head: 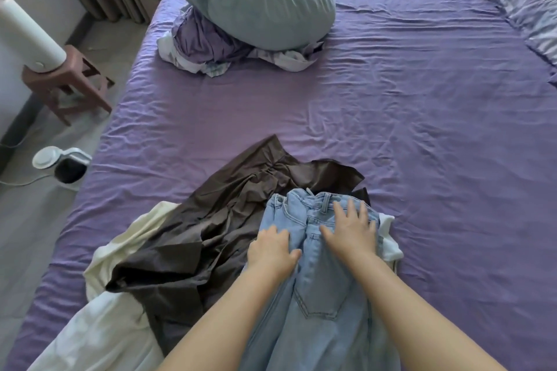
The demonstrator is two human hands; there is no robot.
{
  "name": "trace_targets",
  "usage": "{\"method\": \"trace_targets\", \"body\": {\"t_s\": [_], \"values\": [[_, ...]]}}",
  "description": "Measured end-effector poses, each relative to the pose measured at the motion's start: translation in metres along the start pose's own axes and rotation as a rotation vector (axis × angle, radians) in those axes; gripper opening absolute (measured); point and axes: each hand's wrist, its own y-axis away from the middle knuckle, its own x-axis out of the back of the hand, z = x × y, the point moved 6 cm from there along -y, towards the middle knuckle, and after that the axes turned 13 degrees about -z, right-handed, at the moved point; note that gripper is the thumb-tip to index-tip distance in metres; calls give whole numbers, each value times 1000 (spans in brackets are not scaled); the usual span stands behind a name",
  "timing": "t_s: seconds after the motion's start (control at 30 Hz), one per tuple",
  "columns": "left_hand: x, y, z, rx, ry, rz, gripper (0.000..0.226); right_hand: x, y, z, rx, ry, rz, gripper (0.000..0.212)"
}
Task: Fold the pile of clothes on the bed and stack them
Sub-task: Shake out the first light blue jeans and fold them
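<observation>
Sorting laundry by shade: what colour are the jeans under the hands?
Light blue denim jeans, clearest in the head view.

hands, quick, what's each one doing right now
Left hand: open, fingers flat on the jeans.
Right hand: open, spread flat on the jeans.

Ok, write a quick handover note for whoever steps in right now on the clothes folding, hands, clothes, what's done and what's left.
Hands: left hand and right hand both lie flat, fingers straight, on the light blue jeans.
Clothes: the jeans lie on top of the pile at the near edge of the purple bed, over a dark brown garment and cream and white pieces.
Done: jeans appear laid leg on leg; no folded stack visible.
Left: finish folding the jeans, then the rest, and stack them.
</observation>
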Motion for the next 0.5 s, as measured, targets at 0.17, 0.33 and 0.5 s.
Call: {"method": "trace_targets", "body": {"t_s": [0.17, 0.33, 0.5], "values": [[-6, -32, 6, 9, 21, 12, 41, -15, -34, 7, -47, -3, -82, 88], [-1, -35, -6, 3, 161, 137, 28, -12, -30, 23, -29, -51, 151, 67], [7, -2, -5, -116, 521, 229, 16, 10, -2, 37, 28, -474, 378, 25]]}}
